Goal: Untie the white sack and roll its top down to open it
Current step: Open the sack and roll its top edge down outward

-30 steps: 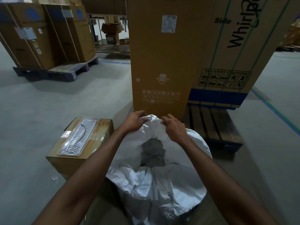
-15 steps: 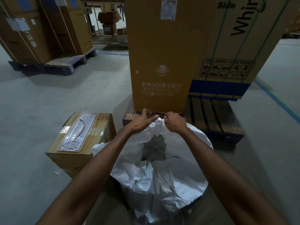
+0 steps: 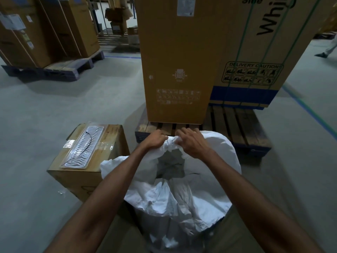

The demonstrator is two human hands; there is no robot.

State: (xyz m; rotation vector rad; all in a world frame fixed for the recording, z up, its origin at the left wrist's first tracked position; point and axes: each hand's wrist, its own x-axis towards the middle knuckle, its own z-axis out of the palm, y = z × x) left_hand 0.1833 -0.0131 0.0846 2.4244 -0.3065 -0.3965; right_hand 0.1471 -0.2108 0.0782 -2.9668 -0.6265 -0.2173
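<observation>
The white sack (image 3: 209, 194) stands on the floor right in front of me, its mouth gaping over a dark grey inside. Its near rim hangs crumpled and folded outward. My left hand (image 3: 155, 140) and my right hand (image 3: 191, 143) sit side by side on the far rim, each with its fingers closed on a bunch of the white fabric. Both forearms reach across the sack's opening. No tie is visible on the sack.
A cardboard box (image 3: 87, 172) with a white wavy tray and a black cable tie on top sits at the left of the sack. Just behind the sack is a wooden pallet (image 3: 235, 125) bearing a tall carton (image 3: 178, 57). More cartons on pallets stand far left.
Both hands have pushed the far rim of the sack slightly forward and down, and their grip on the fabric has tightened. The sack's mouth stays open.
</observation>
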